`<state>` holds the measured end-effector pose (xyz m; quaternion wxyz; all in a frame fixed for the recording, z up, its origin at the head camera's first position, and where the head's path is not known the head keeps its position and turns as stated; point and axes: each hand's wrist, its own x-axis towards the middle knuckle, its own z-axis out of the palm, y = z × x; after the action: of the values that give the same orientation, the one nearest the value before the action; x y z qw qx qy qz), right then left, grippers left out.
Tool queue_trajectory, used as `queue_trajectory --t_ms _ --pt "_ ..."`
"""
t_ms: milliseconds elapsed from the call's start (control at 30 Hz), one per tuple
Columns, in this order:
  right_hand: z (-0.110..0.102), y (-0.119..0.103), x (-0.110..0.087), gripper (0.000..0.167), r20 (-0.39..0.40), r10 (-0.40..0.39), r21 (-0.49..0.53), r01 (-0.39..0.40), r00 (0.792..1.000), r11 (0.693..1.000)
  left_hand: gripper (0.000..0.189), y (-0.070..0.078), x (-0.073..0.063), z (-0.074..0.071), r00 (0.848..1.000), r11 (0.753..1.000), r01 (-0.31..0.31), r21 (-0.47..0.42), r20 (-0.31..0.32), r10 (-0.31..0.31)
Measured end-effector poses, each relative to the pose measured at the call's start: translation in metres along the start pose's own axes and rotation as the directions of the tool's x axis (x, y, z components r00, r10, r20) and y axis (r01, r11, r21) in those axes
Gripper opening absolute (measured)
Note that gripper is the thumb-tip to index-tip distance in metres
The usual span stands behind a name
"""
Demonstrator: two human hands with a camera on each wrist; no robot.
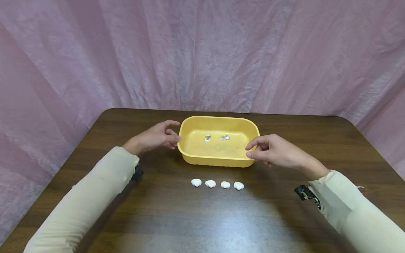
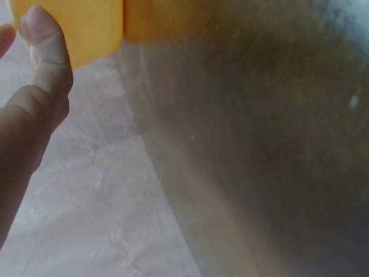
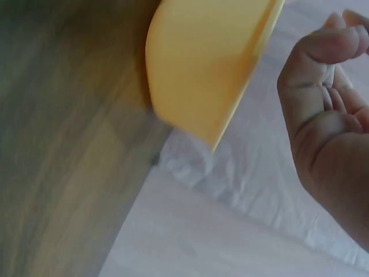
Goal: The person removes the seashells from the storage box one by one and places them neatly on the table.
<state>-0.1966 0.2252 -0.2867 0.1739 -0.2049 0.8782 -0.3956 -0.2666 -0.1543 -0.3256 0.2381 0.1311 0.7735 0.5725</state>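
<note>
A yellow plastic basin [image 1: 218,161] stands on the table, with several small pale shells [image 1: 207,138] lying on its floor in two groups. At its left end is my left hand [image 1: 157,136], thumb tip at the rim and fingers loosely bent; whether it presses the rim is unclear. Over the right end hovers my right hand [image 1: 278,151], thumb and index finger spread apart. The right wrist view shows that hand [image 3: 328,109] apart from the basin wall [image 3: 196,69], holding nothing. Several white scallop shells [image 1: 210,183] form a row in front of the basin.
The dark brown wooden table [image 1: 177,225] has rounded far corners. A pink velvet curtain [image 1: 202,56] hangs behind it and along the sides. Black straps [image 1: 305,193] show at both sleeve cuffs.
</note>
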Motion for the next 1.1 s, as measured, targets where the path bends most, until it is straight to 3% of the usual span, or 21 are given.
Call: queue_trajectory --t_ms 200,400,533,700,900,1100 --pt "-0.015 0.011 0.008 0.044 -0.084 0.028 -0.055 -0.033 0.996 0.998 0.062 0.016 -0.001 -0.004 0.998 0.996 -0.023 0.089 -0.048 0.028" --pt "-0.021 0.026 0.018 0.068 -0.122 0.048 -0.115 -0.063 0.991 0.991 0.057 0.037 0.004 -0.003 0.998 0.991 -0.054 0.121 -0.023 0.057" --pt "-0.022 0.035 0.024 0.08 -0.097 0.075 -0.104 -0.085 0.992 0.991 0.053 0.047 0.011 0.003 0.997 0.985 -0.079 0.156 0.003 0.08" --pt "-0.02 0.045 0.029 0.092 -0.029 0.091 -0.012 -0.092 0.995 0.996 0.048 0.053 0.021 0.013 0.995 0.972 -0.103 0.21 0.005 0.104" --pt "-0.014 0.056 0.028 0.082 0.031 0.095 0.151 -0.099 0.995 0.984 0.043 0.055 0.032 0.025 0.992 0.975 -0.129 0.182 0.02 0.128" --pt "-0.01 0.062 0.029 0.067 -0.045 0.05 0.245 -0.038 0.998 0.969 0.041 0.057 0.043 0.039 0.993 0.979 -0.117 0.167 0.033 0.113"
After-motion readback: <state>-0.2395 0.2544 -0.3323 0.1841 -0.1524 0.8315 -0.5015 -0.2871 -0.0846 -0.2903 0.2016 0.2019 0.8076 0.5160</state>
